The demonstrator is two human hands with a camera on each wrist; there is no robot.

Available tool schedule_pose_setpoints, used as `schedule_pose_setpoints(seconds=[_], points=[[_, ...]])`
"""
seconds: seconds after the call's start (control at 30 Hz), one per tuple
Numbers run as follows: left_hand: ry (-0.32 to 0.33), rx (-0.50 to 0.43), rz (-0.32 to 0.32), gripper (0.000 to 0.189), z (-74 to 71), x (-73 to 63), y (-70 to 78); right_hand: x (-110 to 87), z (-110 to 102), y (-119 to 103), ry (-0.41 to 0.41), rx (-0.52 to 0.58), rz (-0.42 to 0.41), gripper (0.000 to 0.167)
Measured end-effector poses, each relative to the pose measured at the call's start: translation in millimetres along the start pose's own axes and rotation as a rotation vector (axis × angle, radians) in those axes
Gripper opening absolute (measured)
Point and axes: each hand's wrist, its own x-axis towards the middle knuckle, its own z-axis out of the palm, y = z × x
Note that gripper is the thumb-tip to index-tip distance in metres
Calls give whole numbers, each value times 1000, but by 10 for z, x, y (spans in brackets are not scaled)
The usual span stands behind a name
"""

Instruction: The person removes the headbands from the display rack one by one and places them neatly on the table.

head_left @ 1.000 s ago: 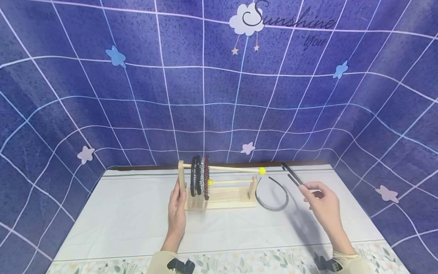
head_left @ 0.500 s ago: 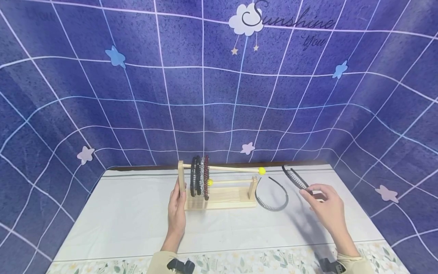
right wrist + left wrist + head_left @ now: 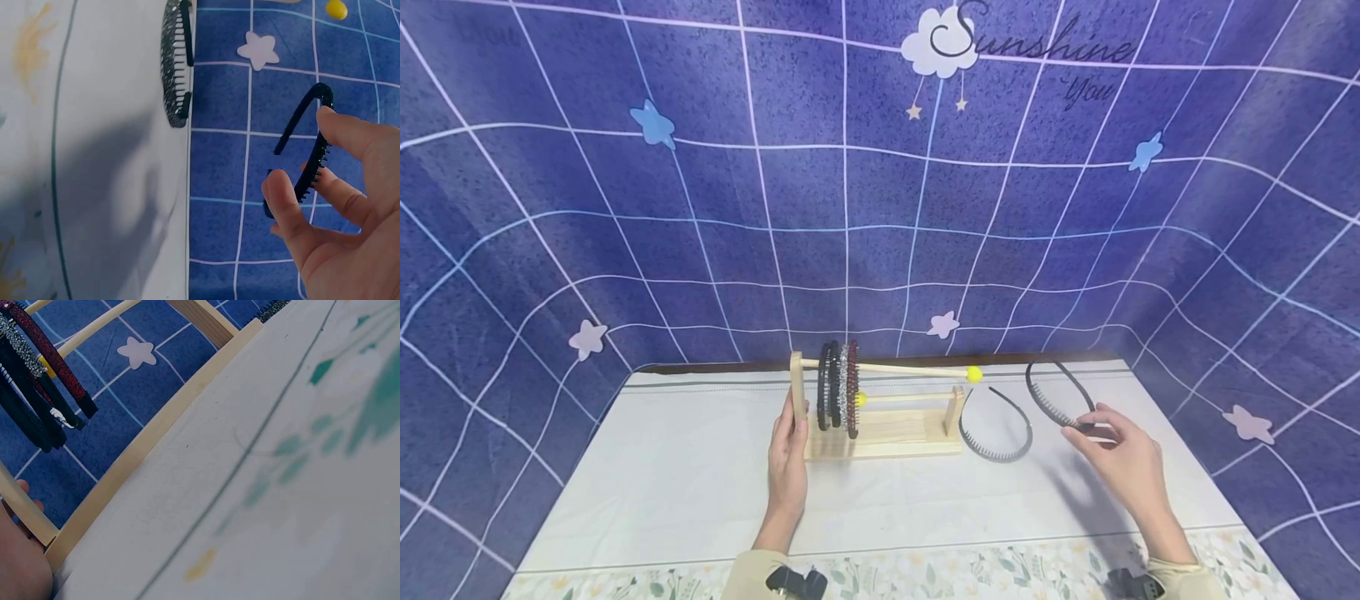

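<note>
Right of wooden stand [image 3: 895, 433], pinches in right hand [image 3: 1123, 467] a black headband [image 3: 317, 156] turned from edge-on to open, likely easing handling, while gripping stand with left hand [image 3: 787, 471].

Head view: from my head, forward and down, farthest off; spans the white tablecloth [image 3: 685, 467] and blue grid curtain [image 3: 880, 192]. Left wrist: low beside my left hand [image 3: 788, 467], tilted, along the wooden stand [image 3: 895, 433]; head view shares that stand. Right wrist: close, rolled sideways, facing my right hand [image 3: 1123, 462] and the black headband [image 3: 317, 155], both also in head view.
</note>
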Motion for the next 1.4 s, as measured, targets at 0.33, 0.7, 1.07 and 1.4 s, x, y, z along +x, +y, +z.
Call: schedule_pose_setpoints(seconds=[0.33, 0.7, 1.07, 1.4], points=[[8, 12, 6, 55, 4, 14, 3, 41, -26, 176, -6, -104, -21, 36], [1, 22, 1, 55, -10, 13, -15, 66, -52, 416, -33, -118, -62, 33], [10, 15, 0, 55, -5, 17, -24, 100, -73, 601, -62, -190, -105, 37], [-5, 8, 3, 55, -13, 11, -22, 126, -74, 706, -142, -212, -92, 37]])
